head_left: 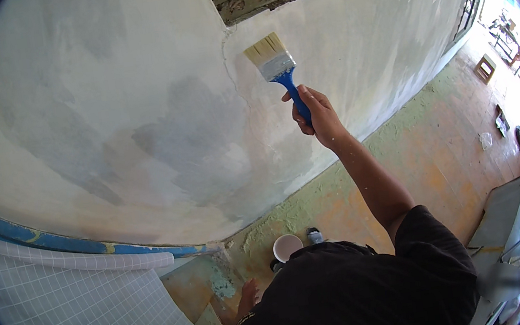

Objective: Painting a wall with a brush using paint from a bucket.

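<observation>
While right hand [320, 113] grips paintbrush [287, 80] | bristles [264, 48] point up-left | long axis slants (left hand [248, 295], state unclear)

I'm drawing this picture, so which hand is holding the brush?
The right hand, raised before the wall, grips the blue-handled brush. The left hand hangs low instead, left of the pale bucket.

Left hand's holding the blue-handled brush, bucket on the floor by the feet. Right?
Wrong hand: the head view shows the right hand holding the blue-handled brush. The bucket is on the floor by the feet, as stated.
</observation>
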Motion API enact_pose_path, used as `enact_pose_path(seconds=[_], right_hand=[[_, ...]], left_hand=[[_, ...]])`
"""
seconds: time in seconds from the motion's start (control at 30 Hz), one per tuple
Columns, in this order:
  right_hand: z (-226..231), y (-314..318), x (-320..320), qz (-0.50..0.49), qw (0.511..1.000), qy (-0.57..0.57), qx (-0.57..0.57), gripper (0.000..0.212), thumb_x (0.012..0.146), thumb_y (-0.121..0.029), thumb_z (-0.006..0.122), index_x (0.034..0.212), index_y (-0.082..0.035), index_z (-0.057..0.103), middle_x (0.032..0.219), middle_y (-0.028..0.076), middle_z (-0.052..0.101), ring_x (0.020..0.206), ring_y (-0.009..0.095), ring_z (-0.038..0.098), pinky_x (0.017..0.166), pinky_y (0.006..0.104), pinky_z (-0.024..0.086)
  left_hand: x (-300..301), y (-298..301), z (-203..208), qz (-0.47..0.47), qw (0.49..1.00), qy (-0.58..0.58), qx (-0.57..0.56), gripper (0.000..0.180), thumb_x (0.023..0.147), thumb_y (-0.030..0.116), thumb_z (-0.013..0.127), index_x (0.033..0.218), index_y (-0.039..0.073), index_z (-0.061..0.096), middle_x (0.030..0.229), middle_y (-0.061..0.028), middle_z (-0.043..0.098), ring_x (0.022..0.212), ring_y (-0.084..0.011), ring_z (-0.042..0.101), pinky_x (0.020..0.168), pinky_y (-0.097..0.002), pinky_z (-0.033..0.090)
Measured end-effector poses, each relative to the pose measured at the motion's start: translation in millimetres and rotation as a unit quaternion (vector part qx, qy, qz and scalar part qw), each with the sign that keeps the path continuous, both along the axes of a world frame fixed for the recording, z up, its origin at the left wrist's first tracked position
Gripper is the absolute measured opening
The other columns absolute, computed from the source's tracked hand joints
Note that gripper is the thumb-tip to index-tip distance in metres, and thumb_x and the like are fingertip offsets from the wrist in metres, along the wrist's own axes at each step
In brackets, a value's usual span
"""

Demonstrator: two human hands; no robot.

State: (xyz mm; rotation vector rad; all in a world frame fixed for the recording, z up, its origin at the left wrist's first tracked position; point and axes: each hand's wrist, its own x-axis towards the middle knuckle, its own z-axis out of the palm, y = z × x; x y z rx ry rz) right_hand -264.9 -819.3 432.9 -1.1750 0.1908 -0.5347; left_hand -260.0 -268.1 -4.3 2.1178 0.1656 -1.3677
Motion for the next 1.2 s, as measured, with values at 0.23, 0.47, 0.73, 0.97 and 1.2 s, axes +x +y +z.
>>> enact_pose_path(seconds=[0.23,0.47,0.73,0.97,1.2], right_hand=[[0,7,27,-0.087,0.994,-0.056,-0.036,0.025,0.099,-0.028,0.047,0.098,-0.004,0.053,0.064,-0.002,0.042,0.046,0.004,0.035,0.041,0.0192,0.028],[-24,17,72,-0.087,0.993,-0.046,-0.066,0.019,0.1,-0.026,0.047,0.094,-0.008,0.046,0.062,-0.002,0.042,0.042,0.004,0.035,0.037,0.0202,0.029],[-183,20,93,-0.114,0.975,0.111,-0.158,0.032,0.099,-0.032,0.047,0.082,-0.005,0.043,0.06,0.004,0.043,0.055,0.011,0.042,0.05,0.0315,0.038],[-265,47,40,0.006,0.94,0.339,-0.031,0.03,0.097,-0.035,0.049,0.083,-0.008,0.047,0.054,0.001,0.043,0.036,0.011,0.038,0.033,0.0286,0.032],[-130,48,49,0.054,0.964,0.247,0.078,0.025,0.094,-0.027,0.051,0.086,-0.003,0.053,0.054,0.004,0.045,0.033,0.013,0.037,0.031,0.0289,0.028]], left_hand=[[-3,13,12,0.085,0.995,0.047,0.033,0.058,0.091,0.045,0.057,0.136,0.012,0.042,0.129,-0.0085,0.049,0.116,-0.0291,0.049,0.094,-0.0517,0.037],[-23,57,-22,0.173,0.977,0.066,-0.11,0.051,0.092,0.036,0.059,0.131,0.006,0.045,0.125,-0.01,0.05,0.116,-0.0276,0.05,0.094,-0.0483,0.043],[-17,35,-8,0.207,0.969,0.091,-0.097,0.05,0.092,0.039,0.058,0.132,0.012,0.046,0.122,-0.0078,0.052,0.11,-0.0272,0.053,0.086,-0.0476,0.045],[-20,2,20,0.083,0.996,-0.02,0.003,0.054,0.09,0.046,0.058,0.132,0.014,0.046,0.122,-0.0061,0.054,0.106,-0.027,0.054,0.087,-0.0504,0.039],[-21,16,-7,0.018,1.0,-0.017,-0.002,0.052,0.091,0.042,0.057,0.133,0.014,0.046,0.124,-0.0068,0.054,0.107,-0.0273,0.053,0.087,-0.0499,0.04]])
